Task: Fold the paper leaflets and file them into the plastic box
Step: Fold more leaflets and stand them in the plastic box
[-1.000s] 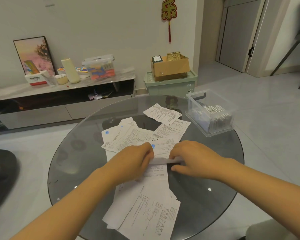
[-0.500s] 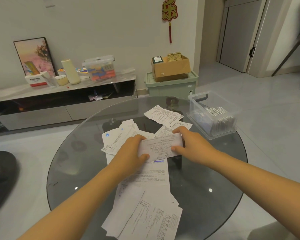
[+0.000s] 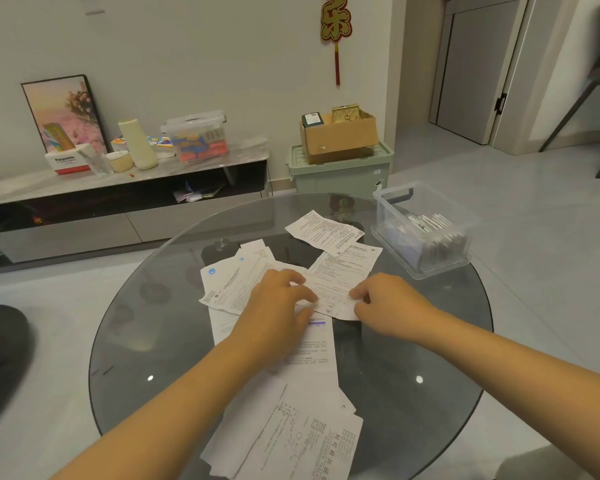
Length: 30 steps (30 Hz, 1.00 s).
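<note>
Crosswise, apparently: folded leaflet [image 3: 329,296] between hands.

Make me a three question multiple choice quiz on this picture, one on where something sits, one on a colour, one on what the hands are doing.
1. Where on the glass table is the clear plastic box?
A. far right edge
B. near left edge
C. centre

2. What colour is the storage bin under the cardboard box?
A. red
B. pale green
C. black

3. What are the hands doing?
A. hanging idle
B. lifting the box
C. holding a folded leaflet

Answers: 1 A, it stands beyond the right hand. 2 B, its lid and walls are pale green. 3 C, the left hand and right hand grip the folded leaflet at its ends.
</note>
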Each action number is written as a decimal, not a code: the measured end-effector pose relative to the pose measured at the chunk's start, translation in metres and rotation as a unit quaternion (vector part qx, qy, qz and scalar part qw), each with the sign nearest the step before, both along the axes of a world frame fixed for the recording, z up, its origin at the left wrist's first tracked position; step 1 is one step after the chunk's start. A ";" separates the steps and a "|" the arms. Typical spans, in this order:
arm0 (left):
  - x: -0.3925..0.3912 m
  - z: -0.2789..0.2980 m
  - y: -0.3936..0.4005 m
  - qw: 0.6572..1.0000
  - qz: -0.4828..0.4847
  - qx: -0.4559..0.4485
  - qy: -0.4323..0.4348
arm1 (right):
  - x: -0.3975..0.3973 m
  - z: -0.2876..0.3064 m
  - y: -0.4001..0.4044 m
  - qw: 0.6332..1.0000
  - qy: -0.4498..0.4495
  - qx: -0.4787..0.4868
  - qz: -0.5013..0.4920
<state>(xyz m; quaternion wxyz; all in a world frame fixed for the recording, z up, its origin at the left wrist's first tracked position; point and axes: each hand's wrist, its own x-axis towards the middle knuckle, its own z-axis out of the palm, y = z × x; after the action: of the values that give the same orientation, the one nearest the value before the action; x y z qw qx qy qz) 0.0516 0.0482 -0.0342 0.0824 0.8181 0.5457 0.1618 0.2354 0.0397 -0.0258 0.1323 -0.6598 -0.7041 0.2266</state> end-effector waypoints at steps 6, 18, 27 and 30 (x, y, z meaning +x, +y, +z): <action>0.014 0.001 -0.015 0.989 -0.144 -0.030 0.008 | 0.013 0.008 -0.017 0.998 0.043 -0.032 0.045; 0.020 0.001 -0.018 0.986 -0.100 -0.114 -0.074 | 0.011 0.025 -0.032 0.979 0.195 0.035 0.035; 0.008 0.008 -0.011 0.967 0.024 -0.182 -0.178 | -0.002 0.026 -0.025 0.991 0.091 0.062 0.075; 0.002 0.009 -0.010 0.960 0.014 -0.210 -0.184 | -0.007 0.026 -0.023 0.992 0.059 0.064 0.094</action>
<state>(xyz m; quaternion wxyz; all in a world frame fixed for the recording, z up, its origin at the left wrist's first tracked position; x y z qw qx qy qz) 0.0533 0.0386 -0.0252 0.3494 0.7305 0.5543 0.1923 0.2281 0.0171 0.0005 0.1937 -0.5667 -0.7670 0.2305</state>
